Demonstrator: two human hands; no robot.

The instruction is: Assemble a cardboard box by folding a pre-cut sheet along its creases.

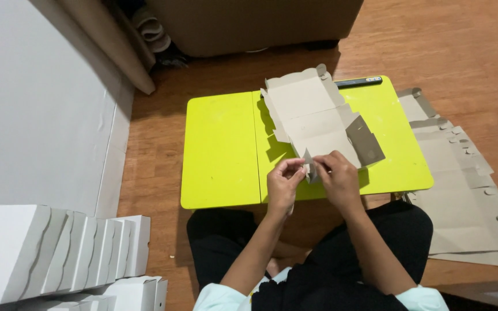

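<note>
A flat grey cardboard box blank (318, 121) lay partly folded on a lime-green bench (220, 150) set on a wooden floor (468, 52). The left hand (284, 183) and the right hand (338, 177) both pinched a small flap at the blank's near edge, fingertips close together. A dark pen (357, 82) rested at the bench's far edge. To the right, a stack of flat blanks (462, 190) lay on the floor. Folded white boxes (59, 250) stood in a row at near left.

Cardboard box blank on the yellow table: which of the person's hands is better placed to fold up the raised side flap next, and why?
The right hand, probably. It lies nearer the raised flap on the box blank; the left hand pinches the near corner on the far side.
</note>
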